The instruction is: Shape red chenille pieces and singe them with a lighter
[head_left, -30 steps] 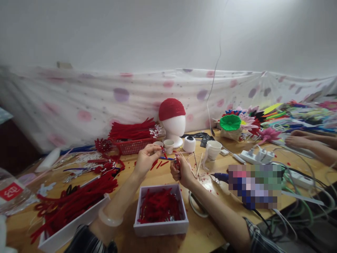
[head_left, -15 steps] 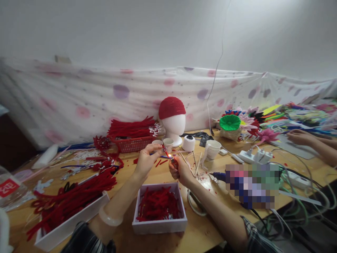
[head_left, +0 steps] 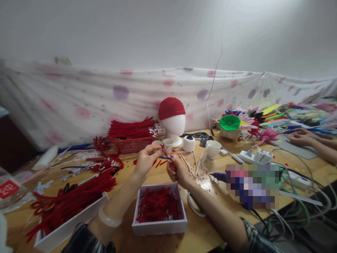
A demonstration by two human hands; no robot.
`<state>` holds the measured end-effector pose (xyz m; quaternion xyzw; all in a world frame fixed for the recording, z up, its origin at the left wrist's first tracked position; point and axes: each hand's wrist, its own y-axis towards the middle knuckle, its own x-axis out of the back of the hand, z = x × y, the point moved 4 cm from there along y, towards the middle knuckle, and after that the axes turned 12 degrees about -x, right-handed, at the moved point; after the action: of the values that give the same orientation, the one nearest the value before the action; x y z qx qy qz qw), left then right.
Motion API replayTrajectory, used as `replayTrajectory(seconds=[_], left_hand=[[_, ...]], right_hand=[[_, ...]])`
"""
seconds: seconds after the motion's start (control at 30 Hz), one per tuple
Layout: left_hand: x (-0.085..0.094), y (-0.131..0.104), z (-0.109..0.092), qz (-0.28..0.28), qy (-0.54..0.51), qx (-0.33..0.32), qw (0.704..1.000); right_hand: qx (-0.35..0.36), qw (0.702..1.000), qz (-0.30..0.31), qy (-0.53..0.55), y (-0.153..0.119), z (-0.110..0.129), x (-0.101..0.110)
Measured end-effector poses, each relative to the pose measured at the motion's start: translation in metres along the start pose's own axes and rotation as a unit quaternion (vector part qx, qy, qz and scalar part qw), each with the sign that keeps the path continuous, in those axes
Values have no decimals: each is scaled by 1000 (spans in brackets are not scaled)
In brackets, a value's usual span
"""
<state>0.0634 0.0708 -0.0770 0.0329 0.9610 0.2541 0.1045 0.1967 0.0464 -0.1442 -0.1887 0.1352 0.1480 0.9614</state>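
My left hand [head_left: 145, 159] pinches a short red chenille stem piece [head_left: 165, 153] between thumb and fingertips. Just right of it, my right hand [head_left: 181, 173] is closed around a lighter [head_left: 172, 163], mostly hidden in the fist; no flame shows at its top. The stem's lower end is close to the lighter, and I cannot tell whether they touch. Below both hands stands a white box [head_left: 159, 229] holding many short red chenille pieces. A few loose red pieces [head_left: 158, 163] and a blue stick [head_left: 165, 157] lie behind the hands.
Behind stand a red basket [head_left: 131, 146] of chenille stems, a white foam head [head_left: 175, 127] in a red cap, and a paper cup [head_left: 212, 151]. A second white box [head_left: 73, 225] is at left. Power strips [head_left: 297, 180] and cables lie right, near another person's hands [head_left: 302, 136].
The flame at the lighter's tip has gone out. My right hand has shifted very slightly left and down; my left hand keeps hold of the red stem piece.
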Motion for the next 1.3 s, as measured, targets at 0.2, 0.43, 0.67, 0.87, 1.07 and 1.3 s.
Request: replayTrajectory(seconds=[0.2, 0.43, 0.67, 0.87, 1.07, 1.3], left_hand=[[11, 6, -13, 40, 14, 40, 998], [22, -4, -26, 427, 209, 107, 873], [38, 15, 21, 293, 431, 36, 853], [64, 24, 35, 222, 549, 44, 804], [74, 17, 39, 224, 610, 83, 755], [68, 18, 39, 249, 564, 74, 784]], right_hand=[[28, 991, -43, 125, 4, 10, 21], [30, 982, -36, 182, 7, 15, 35], [53, 978, -46, 195, 9, 14, 40], [84, 969, -24, 229, 9, 15, 45], [72, 963, 3, 258, 13, 9, 52], [87, 975, -23, 205, 12, 13, 50]])
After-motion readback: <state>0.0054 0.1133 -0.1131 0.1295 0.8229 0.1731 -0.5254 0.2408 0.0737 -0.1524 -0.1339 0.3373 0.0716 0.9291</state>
